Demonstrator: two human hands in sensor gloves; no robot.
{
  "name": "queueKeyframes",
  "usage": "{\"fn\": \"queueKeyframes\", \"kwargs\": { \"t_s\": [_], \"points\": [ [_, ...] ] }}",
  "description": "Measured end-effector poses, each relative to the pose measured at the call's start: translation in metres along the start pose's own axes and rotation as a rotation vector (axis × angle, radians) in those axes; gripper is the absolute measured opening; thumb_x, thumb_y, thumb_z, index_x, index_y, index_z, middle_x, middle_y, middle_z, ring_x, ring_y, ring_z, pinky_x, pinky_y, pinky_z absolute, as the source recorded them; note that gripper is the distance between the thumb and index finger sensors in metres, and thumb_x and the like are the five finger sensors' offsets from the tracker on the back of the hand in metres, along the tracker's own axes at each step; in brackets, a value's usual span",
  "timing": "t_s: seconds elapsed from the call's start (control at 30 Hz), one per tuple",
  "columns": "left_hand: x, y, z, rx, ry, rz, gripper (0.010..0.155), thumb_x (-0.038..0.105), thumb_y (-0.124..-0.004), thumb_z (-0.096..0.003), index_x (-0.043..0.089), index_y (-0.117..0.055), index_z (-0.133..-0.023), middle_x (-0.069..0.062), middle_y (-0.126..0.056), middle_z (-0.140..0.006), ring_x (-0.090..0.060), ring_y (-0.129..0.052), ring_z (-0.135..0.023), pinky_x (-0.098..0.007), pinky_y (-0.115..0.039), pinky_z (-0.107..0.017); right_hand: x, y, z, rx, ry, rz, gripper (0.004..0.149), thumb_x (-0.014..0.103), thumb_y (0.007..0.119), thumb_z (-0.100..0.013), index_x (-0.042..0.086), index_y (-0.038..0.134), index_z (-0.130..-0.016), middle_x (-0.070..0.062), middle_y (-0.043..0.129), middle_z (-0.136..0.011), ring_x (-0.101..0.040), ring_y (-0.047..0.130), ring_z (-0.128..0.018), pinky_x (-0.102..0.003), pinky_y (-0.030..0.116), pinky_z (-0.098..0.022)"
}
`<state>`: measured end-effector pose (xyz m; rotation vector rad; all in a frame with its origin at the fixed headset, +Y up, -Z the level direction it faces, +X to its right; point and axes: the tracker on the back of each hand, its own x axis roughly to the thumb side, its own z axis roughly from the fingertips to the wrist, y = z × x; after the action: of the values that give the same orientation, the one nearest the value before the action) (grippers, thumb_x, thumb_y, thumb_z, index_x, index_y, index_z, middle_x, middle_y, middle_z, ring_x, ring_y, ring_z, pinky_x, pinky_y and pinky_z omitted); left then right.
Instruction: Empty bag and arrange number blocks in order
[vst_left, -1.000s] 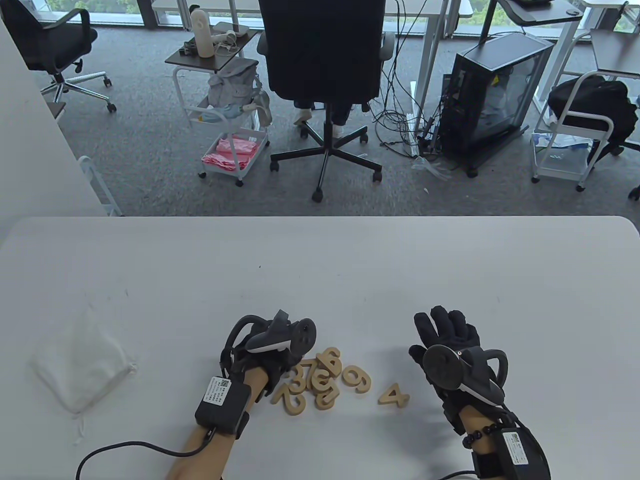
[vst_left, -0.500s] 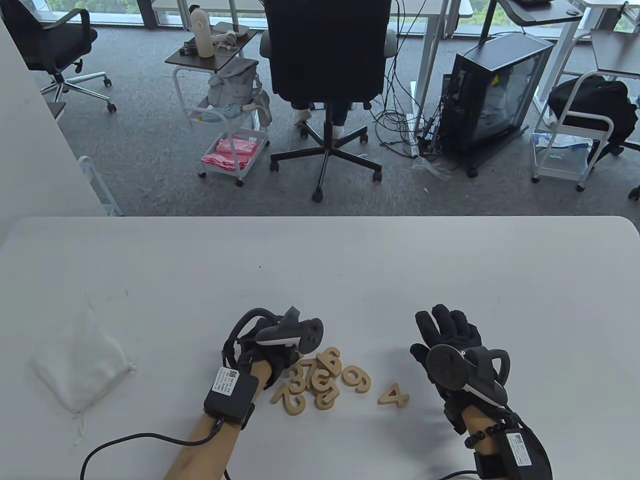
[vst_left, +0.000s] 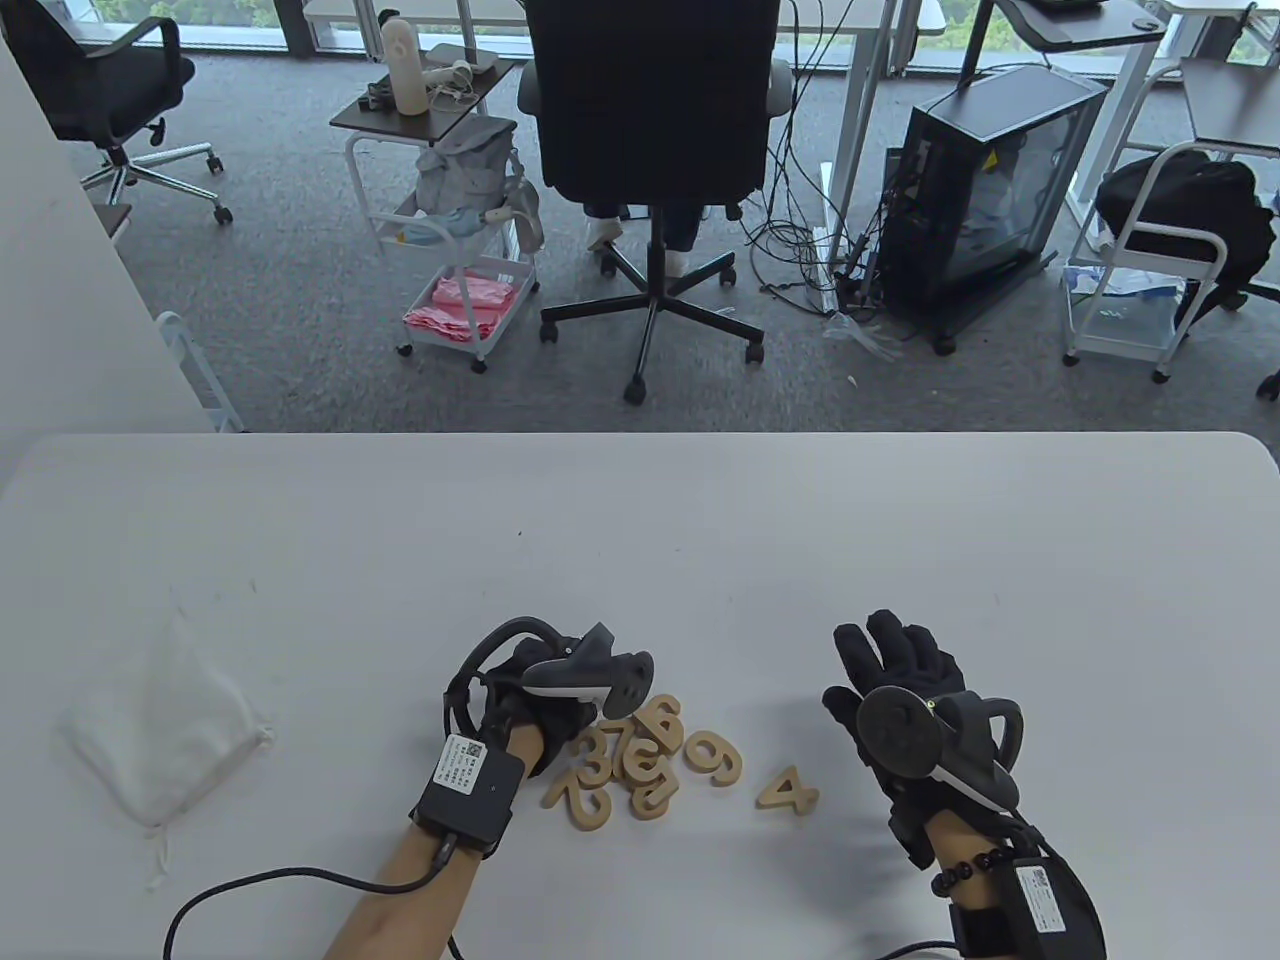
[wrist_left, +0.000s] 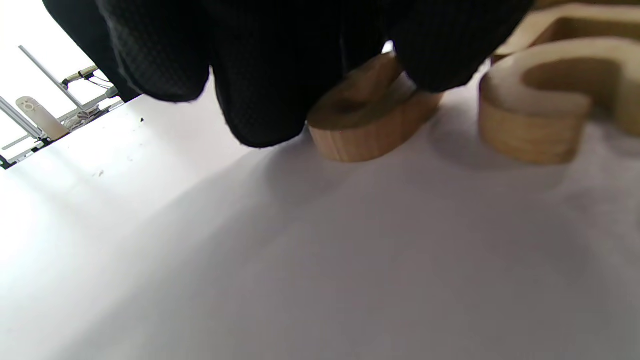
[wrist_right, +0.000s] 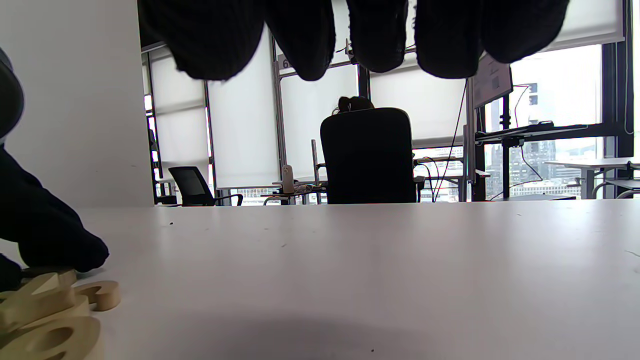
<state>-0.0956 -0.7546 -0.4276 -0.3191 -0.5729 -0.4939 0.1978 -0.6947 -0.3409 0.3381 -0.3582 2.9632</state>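
Several wooden number blocks lie in a loose pile (vst_left: 630, 760) at the table's near middle, with a 2 (vst_left: 578, 797), a 3 (vst_left: 598, 752) and a 9 (vst_left: 712, 757) showing. A 4 (vst_left: 788, 792) lies apart to the right. My left hand (vst_left: 560, 700) is at the pile's far left edge. In the left wrist view its fingers (wrist_left: 260, 100) pinch a block (wrist_left: 365, 125) that still lies on the table. My right hand (vst_left: 895, 660) hovers right of the pile, fingers spread, holding nothing. The white bag (vst_left: 160, 730) lies flat at the left.
The white table (vst_left: 640, 520) stretches bare beyond the pile to its far edge. Cables run from both wrists off the near edge. Behind the table stand an office chair (vst_left: 650, 120), a trolley (vst_left: 460, 250) and a computer case (vst_left: 990, 190).
My left hand has shifted a little to the right and farther into the pile's far edge. The right hand and the blocks have stayed nearly still.
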Motion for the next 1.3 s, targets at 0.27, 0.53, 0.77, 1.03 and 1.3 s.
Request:
{"fn": "queueKeyframes", "kwargs": {
  "t_s": [0.27, 0.53, 0.77, 1.03, 1.3],
  "points": [
    [0.002, -0.003, 0.000, 0.034, -0.014, -0.030, 0.066, 0.045, -0.076, -0.0484, 0.017, -0.065, -0.107, -0.011, -0.082, -0.099, -0.026, -0.104, -0.078, -0.053, -0.081, -0.068, -0.002, -0.001, 0.000, -0.002, 0.006, -0.014, 0.062, 0.040, 0.074, -0.053, 0.012, 0.064, -0.107, -0.028, 0.055, -0.112, -0.061, 0.065, -0.095, -0.071, 0.061, -0.068],
    [0.000, -0.009, 0.000, 0.120, -0.037, -0.034, 0.066, 0.047, -0.077, -0.0467, 0.014, -0.070, -0.103, -0.013, -0.086, -0.094, -0.025, -0.106, -0.071, -0.052, -0.083, -0.068, -0.004, -0.002, 0.001, -0.010, 0.012, -0.032, 0.062, 0.040, 0.074, -0.053, 0.011, 0.064, -0.106, -0.028, 0.056, -0.112, -0.060, 0.067, -0.094, -0.070, 0.062, -0.067],
    [-0.028, -0.006, 0.005, 0.220, 0.099, 0.165, 0.068, 0.052, -0.075, -0.0450, 0.009, -0.076, -0.099, -0.015, -0.093, -0.085, -0.022, -0.111, -0.059, -0.050, -0.091, -0.061, -0.006, -0.006, 0.003, -0.031, 0.016, -0.067, 0.061, 0.040, 0.074, -0.053, 0.011, 0.065, -0.106, -0.028, 0.057, -0.112, -0.059, 0.067, -0.094, -0.070, 0.062, -0.067],
    [-0.089, 0.005, 0.000, 0.190, 0.558, 0.478, 0.069, 0.049, -0.078, -0.0472, 0.001, -0.077, -0.098, -0.023, -0.093, -0.081, -0.027, -0.110, -0.054, -0.054, -0.092, -0.053, -0.005, -0.008, 0.005, -0.040, 0.010, -0.081, 0.062, 0.041, 0.074, -0.053, 0.011, 0.065, -0.106, -0.029, 0.057, -0.111, -0.059, 0.068, -0.094, -0.069, 0.063, -0.067],
    [-0.088, -0.012, -0.028, -0.019, 0.631, 0.471, 0.068, 0.048, -0.077, -0.0489, 0.005, -0.073, -0.101, -0.024, -0.092, -0.080, -0.028, -0.109, -0.054, -0.054, -0.091, -0.052, -0.007, -0.011, 0.007, -0.048, 0.021, -0.096, 0.062, 0.040, 0.075, -0.053, 0.010, 0.065, -0.106, -0.029, 0.057, -0.111, -0.059, 0.068, -0.093, -0.069, 0.063, -0.067]
  ]
}}
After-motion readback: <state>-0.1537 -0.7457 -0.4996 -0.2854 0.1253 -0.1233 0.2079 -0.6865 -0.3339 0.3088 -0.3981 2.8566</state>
